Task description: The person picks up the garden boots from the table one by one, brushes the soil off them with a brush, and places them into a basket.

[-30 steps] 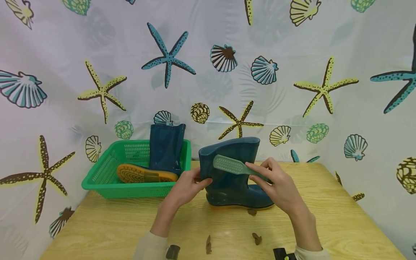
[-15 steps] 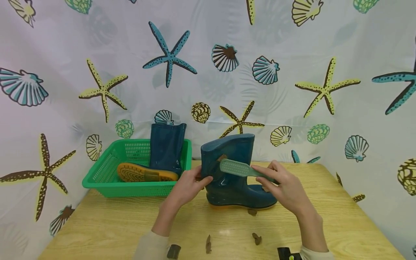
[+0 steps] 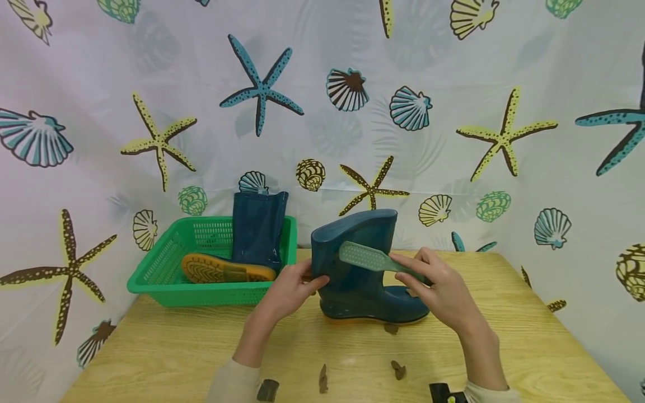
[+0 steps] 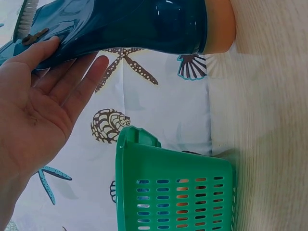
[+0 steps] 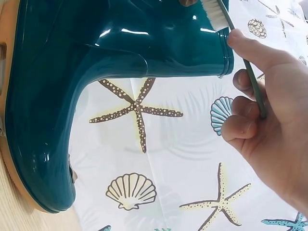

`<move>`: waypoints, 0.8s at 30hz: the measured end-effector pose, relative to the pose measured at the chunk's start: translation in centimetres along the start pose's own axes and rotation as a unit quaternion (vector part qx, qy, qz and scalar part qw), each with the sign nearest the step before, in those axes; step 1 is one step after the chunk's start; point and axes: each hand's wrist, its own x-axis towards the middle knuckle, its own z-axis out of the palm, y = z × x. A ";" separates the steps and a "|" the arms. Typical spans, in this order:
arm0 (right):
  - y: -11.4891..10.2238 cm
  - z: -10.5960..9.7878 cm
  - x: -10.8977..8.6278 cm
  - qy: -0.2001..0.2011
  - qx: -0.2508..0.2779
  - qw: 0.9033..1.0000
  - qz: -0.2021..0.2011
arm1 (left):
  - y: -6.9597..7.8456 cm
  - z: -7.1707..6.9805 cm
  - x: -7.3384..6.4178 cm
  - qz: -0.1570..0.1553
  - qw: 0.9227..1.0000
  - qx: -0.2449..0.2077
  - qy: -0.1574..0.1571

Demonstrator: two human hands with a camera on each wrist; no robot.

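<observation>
A dark blue rain boot (image 3: 363,291) with a tan sole stands on the table, its toe pointing right. My left hand (image 3: 292,288) grips the left side of its shaft, the thumb in front and the fingers behind. My right hand (image 3: 440,285) holds a green brush (image 3: 365,257) by its handle. The white bristles (image 5: 214,14) face the shaft near the upper part. A brown lump (image 4: 36,36) clings to the shaft beside the bristles, close to my left thumb. Another brown bit (image 3: 411,292) shows on the toe, partly behind my right hand.
At the back left, a green basket (image 3: 211,294) holds a second blue boot (image 3: 257,229); a tan sole (image 3: 216,268) faces outward there. Several brown crumbs (image 3: 398,369) lie on the wooden table (image 3: 176,347). A shell-patterned sheet (image 3: 322,140) hangs behind.
The brush and right hand shift right and slightly down along the shaft, baring a brown lump, then move slightly back left over it. The boot's top tilts a little; the left hand keeps its grip.
</observation>
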 end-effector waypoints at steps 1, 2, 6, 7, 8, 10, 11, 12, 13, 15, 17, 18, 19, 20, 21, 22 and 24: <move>0.0 0.0 -0.1 -0.005 -0.001 1.000 0.006 | 0.0 0.0 0.0 -0.001 1.000 -0.001 0.000; 0.1 0.0 -0.1 -0.009 -0.003 1.000 0.012 | 0.0 0.0 0.0 0.000 1.000 -0.001 0.000; 0.2 -0.2 -0.3 -0.022 -0.013 0.999 0.024 | -0.1 0.0 0.0 0.001 1.000 0.001 0.002; 0.2 -0.3 -0.3 -0.025 -0.014 0.999 0.025 | -0.1 0.0 0.1 0.001 1.000 0.002 0.002; 0.2 -0.4 -0.3 -0.027 -0.015 0.999 0.026 | -0.1 0.0 0.1 0.002 1.000 0.003 0.003; 0.2 -0.6 -0.3 -0.026 -0.011 0.999 0.027 | -0.1 0.1 0.1 0.002 1.000 0.005 0.005; 0.1 -0.6 -0.3 -0.023 -0.007 0.999 0.026 | -0.1 0.1 0.1 0.002 1.000 0.006 0.005; 0.1 -0.7 -0.3 -0.018 -0.004 1.000 0.024 | -0.1 0.1 0.1 0.002 1.000 0.006 0.006; 0.1 -0.8 -0.3 -0.012 -0.001 1.000 0.021 | -0.1 0.1 0.1 0.001 1.000 0.006 0.006; 0.0 -0.9 -0.2 0.003 0.004 1.000 0.019 | -0.1 0.1 0.1 -0.001 1.000 0.005 0.006; 0.0 -0.9 -0.2 0.020 0.005 1.000 0.018 | -0.1 0.1 0.1 -0.002 1.000 0.003 0.005; -0.1 -0.9 -0.2 0.027 0.005 0.999 0.018 | -0.1 0.1 0.1 -0.003 1.000 0.002 0.004; -0.1 -0.8 -0.2 0.031 0.005 0.999 0.018 | -0.1 0.1 0.1 -0.003 1.000 0.001 0.003; -0.1 -0.7 -0.2 0.033 0.004 0.999 0.018 | -0.1 0.1 0.1 -0.003 1.000 -0.001 0.002; -0.1 -0.7 -0.1 0.032 0.003 0.999 0.018 | -0.1 0.1 0.1 -0.003 1.000 -0.003 0.001; -0.1 -0.6 -0.1 0.028 -0.001 0.999 0.020 | -0.1 0.0 0.1 -0.003 1.000 -0.004 -0.001; 0.0 -0.5 -0.2 0.012 -0.004 1.000 0.025 | -0.1 0.0 0.0 -0.003 1.000 -0.005 -0.004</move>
